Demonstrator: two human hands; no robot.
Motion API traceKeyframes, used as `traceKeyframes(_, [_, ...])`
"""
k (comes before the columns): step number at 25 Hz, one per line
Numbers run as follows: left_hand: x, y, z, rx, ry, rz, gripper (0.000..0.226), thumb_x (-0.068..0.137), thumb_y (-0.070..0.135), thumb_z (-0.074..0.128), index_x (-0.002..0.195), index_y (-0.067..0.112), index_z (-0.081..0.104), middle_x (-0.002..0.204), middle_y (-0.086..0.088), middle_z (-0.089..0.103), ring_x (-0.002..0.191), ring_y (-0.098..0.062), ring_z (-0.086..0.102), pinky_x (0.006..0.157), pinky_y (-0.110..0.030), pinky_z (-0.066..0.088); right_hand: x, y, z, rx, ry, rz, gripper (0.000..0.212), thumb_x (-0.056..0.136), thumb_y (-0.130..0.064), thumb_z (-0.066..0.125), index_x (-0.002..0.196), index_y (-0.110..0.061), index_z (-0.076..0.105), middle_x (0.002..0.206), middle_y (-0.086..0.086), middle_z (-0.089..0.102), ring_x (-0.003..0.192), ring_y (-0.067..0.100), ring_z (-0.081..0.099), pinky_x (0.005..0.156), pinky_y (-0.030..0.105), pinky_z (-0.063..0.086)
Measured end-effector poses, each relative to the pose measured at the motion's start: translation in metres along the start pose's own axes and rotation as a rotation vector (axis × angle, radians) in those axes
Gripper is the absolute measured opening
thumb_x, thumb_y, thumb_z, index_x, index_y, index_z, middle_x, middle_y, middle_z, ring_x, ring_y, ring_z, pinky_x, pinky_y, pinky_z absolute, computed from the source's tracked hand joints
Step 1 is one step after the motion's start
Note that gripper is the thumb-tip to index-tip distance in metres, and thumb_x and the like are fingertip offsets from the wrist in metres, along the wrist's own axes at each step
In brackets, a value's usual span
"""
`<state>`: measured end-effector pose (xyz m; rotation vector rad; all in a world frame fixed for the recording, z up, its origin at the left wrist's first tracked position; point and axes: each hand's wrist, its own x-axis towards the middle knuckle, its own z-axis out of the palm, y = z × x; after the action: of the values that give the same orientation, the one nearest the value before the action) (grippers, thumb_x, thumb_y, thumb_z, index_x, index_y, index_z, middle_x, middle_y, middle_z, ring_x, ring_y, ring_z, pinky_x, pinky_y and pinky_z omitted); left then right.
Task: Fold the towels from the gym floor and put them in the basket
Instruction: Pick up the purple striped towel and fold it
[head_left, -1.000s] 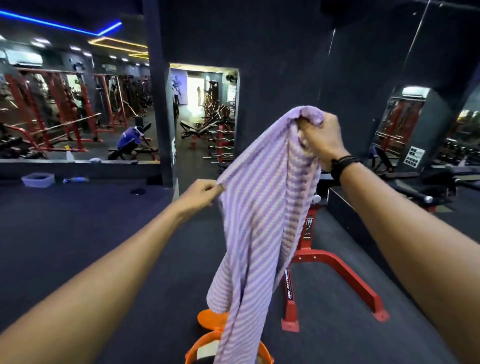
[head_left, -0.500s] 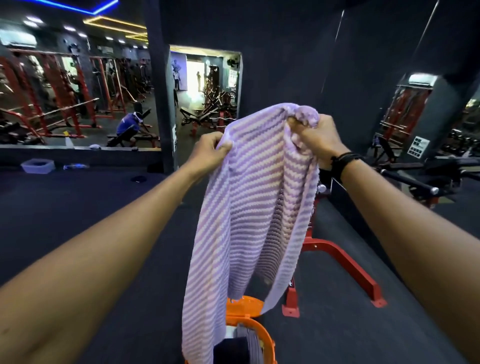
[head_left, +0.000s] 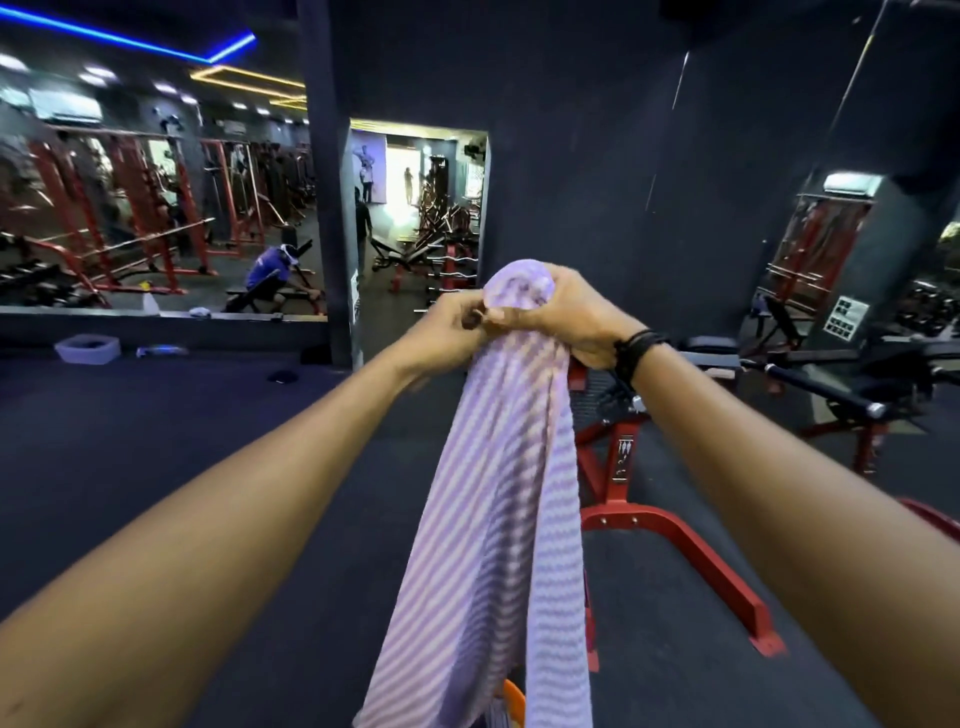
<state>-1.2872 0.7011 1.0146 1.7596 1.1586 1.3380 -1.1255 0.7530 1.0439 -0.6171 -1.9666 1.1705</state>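
Head view: both hands meet at chest height, left hand (head_left: 452, 332) and right hand (head_left: 563, 317) pinching the striped towel (head_left: 498, 519), which hangs over the orange basket (head_left: 514, 701). Match corners squarely before folding again.

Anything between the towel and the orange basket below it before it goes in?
Nothing visible blocks it. The towel hangs from both hands, left hand and right hand, gripping its top together. Its lower end drapes right over the orange basket, hiding most of it, so the opening can't be checked.
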Motion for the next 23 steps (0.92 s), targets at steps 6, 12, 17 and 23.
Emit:
traceKeyframes(6, [0.011,0.008,-0.012,-0.202,0.306,-0.135,0.017,0.094,0.03,0.057,0.086,0.016,0.053,0.082,0.0,0.056,0.072,-0.01,0.053,0.062,-0.024,0.048,-0.015,0.051,-0.022,-0.299,-0.053,0.075,0.026,0.087,-0.014,0.067,0.09,0.011,0.059,0.083,0.008,0.059,0.078,0.015,0.052,0.07,0.038,0.047])
traceKeyframes(12, [0.012,0.004,0.011,0.104,0.277,-0.07,0.036,0.075,0.042,0.072,0.085,0.008,0.07,0.089,-0.013,0.072,0.081,-0.023,0.065,0.083,-0.05,0.053,-0.009,0.035,-0.013,-0.411,-0.024,-0.028,0.021,0.071,-0.021,0.072,0.079,-0.003,0.063,0.076,0.001,0.067,0.07,0.006,0.054,0.061,0.03,0.046])
traceKeyframes(17, [0.025,0.029,-0.002,-0.527,0.594,-0.061,0.017,0.093,0.028,0.061,0.087,0.013,0.055,0.078,-0.005,0.061,0.072,-0.019,0.062,0.07,-0.036,0.056,-0.028,0.084,-0.017,-0.814,-0.143,0.197,0.012,0.076,-0.013,0.06,0.065,-0.009,0.056,0.075,0.002,0.06,0.075,0.015,0.058,0.063,0.03,0.045])
traceKeyframes(23, [0.004,0.0,0.004,0.442,-0.039,-0.031,0.052,0.067,0.052,0.078,0.094,0.014,0.054,0.088,-0.003,0.061,0.077,-0.009,0.051,0.071,-0.032,0.046,-0.012,0.053,-0.008,-0.52,0.025,-0.085,0.013,0.079,-0.01,0.051,0.07,-0.003,0.057,0.063,-0.005,0.049,0.06,0.004,0.039,0.054,0.024,0.032])
